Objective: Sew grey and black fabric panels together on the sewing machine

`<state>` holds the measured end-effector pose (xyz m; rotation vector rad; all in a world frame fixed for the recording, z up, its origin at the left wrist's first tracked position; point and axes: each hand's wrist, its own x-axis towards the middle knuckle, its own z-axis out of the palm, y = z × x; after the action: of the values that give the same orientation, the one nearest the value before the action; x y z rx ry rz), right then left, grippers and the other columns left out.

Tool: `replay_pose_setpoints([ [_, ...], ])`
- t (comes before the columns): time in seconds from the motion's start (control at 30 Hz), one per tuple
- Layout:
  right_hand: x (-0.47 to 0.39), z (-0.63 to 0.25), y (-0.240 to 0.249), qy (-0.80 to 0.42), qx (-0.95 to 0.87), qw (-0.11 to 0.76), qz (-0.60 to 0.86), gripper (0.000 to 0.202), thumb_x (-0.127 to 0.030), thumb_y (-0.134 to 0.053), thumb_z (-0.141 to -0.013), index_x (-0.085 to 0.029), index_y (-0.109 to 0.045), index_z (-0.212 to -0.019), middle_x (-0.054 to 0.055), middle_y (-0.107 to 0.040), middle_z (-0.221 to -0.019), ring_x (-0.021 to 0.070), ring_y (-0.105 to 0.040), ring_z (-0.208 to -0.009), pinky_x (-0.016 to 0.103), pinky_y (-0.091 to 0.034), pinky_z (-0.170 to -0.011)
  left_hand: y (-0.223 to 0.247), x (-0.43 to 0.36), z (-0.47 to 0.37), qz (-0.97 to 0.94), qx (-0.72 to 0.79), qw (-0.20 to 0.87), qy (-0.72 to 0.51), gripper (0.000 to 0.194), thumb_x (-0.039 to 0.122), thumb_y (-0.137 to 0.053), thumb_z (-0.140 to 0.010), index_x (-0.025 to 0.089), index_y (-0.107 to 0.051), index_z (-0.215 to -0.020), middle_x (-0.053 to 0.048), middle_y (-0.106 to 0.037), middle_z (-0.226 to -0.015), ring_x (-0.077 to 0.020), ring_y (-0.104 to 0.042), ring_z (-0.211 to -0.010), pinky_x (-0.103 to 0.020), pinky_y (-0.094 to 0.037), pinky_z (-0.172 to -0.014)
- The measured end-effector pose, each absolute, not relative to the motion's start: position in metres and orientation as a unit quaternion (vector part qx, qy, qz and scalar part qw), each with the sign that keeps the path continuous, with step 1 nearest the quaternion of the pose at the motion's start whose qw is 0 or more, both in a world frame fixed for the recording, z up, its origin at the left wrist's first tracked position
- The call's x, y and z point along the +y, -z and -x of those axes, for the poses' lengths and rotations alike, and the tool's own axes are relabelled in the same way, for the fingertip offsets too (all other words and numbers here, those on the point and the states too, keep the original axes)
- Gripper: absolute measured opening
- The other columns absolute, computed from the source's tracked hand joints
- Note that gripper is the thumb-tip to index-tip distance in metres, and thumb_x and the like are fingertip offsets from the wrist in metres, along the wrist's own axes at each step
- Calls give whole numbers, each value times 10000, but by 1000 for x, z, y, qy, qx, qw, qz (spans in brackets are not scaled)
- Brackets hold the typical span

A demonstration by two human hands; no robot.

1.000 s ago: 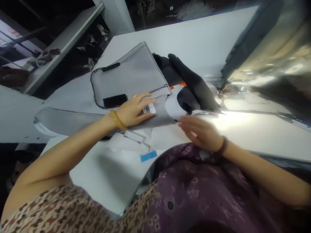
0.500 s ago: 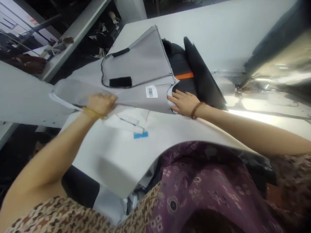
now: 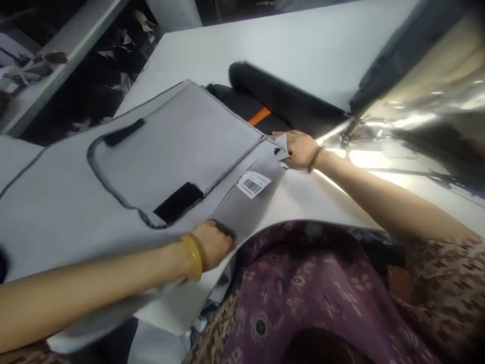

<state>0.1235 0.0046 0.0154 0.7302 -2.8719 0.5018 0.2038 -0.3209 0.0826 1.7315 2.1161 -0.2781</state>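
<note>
Left hand (image 3: pixel 214 245) clenched on the big gray cloth (image 3: pixel 166 151)

It makes a fist by the front edge, low in the middle of the frame, and seems to grip some cloth. Right hand (image 3: pixel 301 150) is at the cloth's corner, right of the middle. A small flap covers some fingers, so I cannot tell if it pinches. The cloth lies on the tabletop (image 3: pixel 295 45) and runs off the left side of the frame. Two black strips (image 3: pixel 180 202) are on it — and a white label (image 3: pixel 253 184) sits up and right of the fist. Past the corner is a black bundle (image 3: pixel 288 93) with an orange strip (image 3: pixel 260 116).

What could go wrong? A hard tug from the fist could pull the corner away from the other hand — or make creases. Rubbing could bend the label. A snag could drag the bundle too.
</note>
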Motion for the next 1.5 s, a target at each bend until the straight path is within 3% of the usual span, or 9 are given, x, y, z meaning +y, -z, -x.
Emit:
replay_pose_setpoints([
  [0.1, -2, -142, -18, -225, -940, 126, -222, 342, -278, -431, -850, -149, -690, -1033, 118, -613, -1179, 272, -487, -1177, 422, -377, -970, -108, -283, -184, -673, 707, 210, 56, 393, 408, -389, -947, 194, -605, -699, -1, -591, -558, -149, -524, -503, -286, -373, -548],
  [0.27, -16, -181, -23, -352, -883, 204, -234, 297, -165, -408, -791, -196, -689, -882, 80, -593, -952, 199, -523, -898, 351, -429, -790, -129, -207, -112, -600, 795, 32, -86, 399, 326, -279, -959, 138, -613, -847, -74, -647, -867, -166, -578, -814, -280, -417, -737],
  [0.5, -46, -239, -42, -251, -933, 183, -180, 185, -249, -533, -803, -188, -648, -935, 92, -569, -957, 254, -461, -975, 427, -358, -857, -103, -164, -59, -550, 780, 289, -73, 273, 213, -416, -847, 153, -648, -978, -2, -643, -815, -92, -577, -732, -191, -424, -697],
  [0.6, -53, -249, -50, -226, -954, 128, -152, 147, -206, -506, -837, -175, -636, -898, 114, -563, -1039, 239, -470, -956, 368, -367, -774, -101, -167, -54, -574, 770, 278, -28, 340, 205, -490, -807, 185, -646, -1110, -35, -628, -922, -122, -581, -817, -225, -448, -748],
  [0.8, -56, -233, -61, -485, -857, -69, -161, 347, -276, -653, -771, -133, -556, -1072, 82, -589, -1035, 122, -502, -709, 239, -351, -592, -104, -139, -62, -686, 692, 218, 59, 452, 119, -559, -721, 276, -632, -1138, -42, -485, -1358, -242, -412, -1250, -455, -344, -1040],
  [0.97, -60, -236, -53, -500, -832, -115, -210, 214, -279, -662, -816, -159, -581, -973, 20, -624, -868, 115, -526, -708, 220, -342, -611, -102, -114, -84, -732, 611, 227, 200, 378, 14, -560, -598, 255, -652, -874, 17, -645, -1031, -244, -454, -1190, -558, -213, -1092],
  [1.1, -51, -243, -42, -366, -886, -98, -268, 44, -172, -555, -863, -167, -597, -850, 5, -612, -771, 101, -484, -633, 232, -236, -543, -116, -108, -83, -742, 552, 150, 351, 233, 16, -506, -700, 206, -626, -761, -16, -612, -726, -212, -576, -847, -452, -371, -955],
  [1.33, 4, -229, -24, -219, -960, 1, -176, 223, -110, -406, -866, -175, -616, -904, 25, -610, -823, 98, -391, -561, 265, -142, -492, -126, -86, -63, -693, 621, -20, 367, 400, 185, -243, -973, 118, -636, -943, -102, -658, -897, -192, -588, -906, -375, -398, -845],
  [1.5, 28, -255, -10, -263, -931, -2, -253, 246, -115, -358, -883, -168, -591, -825, 8, -584, -791, 83, -346, -553, 253, -169, -501, -105, -83, -85, -691, 684, 48, 228, 287, 348, -577, -830, 220, -614, -1085, -57, -622, -1008, -280, -559, -1022, -389, -432, -749],
])
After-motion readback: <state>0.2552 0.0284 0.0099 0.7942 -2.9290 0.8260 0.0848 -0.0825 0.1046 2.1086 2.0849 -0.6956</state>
